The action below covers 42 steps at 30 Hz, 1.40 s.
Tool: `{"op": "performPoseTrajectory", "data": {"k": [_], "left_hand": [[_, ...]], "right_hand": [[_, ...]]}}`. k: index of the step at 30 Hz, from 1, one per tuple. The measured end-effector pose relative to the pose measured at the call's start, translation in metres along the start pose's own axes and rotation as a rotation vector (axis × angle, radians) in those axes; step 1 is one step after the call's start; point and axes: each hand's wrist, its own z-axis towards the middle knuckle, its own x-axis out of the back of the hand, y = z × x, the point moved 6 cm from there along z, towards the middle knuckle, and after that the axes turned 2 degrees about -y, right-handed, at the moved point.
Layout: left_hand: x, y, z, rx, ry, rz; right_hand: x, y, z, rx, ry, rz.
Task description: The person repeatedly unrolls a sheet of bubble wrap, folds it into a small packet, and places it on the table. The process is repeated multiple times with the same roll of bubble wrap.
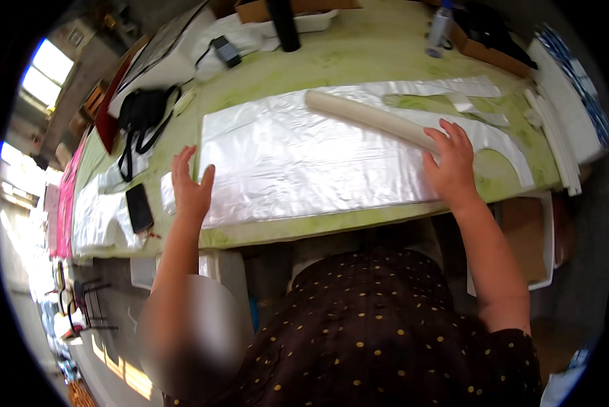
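A flat stack of silvery-white plastic bags (277,163), shaped like vests with cut-out handles at the right, lies across the table. A pale cardboard tube (369,119) rests slantwise on it. Beside the near right end of the tube is my right hand (452,166), its fingers curved and apart; whether they touch the tube I cannot tell. My left hand (192,186) hovers by the stack's left edge, fingers spread and holding nothing. A small folded piece of white plastic (168,193) shows next to it.
Left on the green-patterned table (270,234) are a black phone (140,207), more white plastic (97,214) and a black bag (142,112). A dark cylinder (283,27) and a bottle (439,30) stand at the back. White rolls (554,142) line the right edge.
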Motion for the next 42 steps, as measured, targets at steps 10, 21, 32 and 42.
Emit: {"op": "performPoseTrajectory", "data": {"k": [10,21,32,42], "left_hand": [[-0.152,0.244,-0.027,-0.23,-0.489,-0.611],[-0.186,0.305,-0.056,-0.36,-0.657,-0.227],[-0.201,0.378,-0.024,-0.494,-0.792,-0.284],[-0.245,0.387,-0.012,-0.356,-1.079,-0.064]], "right_hand": [[0.026,-0.032,-0.044,-0.386,-0.656,0.321],[0.049,-0.013,-0.103,-0.584,-0.302,0.567],[0.025,-0.009,-0.097,-0.629,-0.62,0.913],[0.051,0.025,-0.144,-0.666,-0.151,1.04]]}}
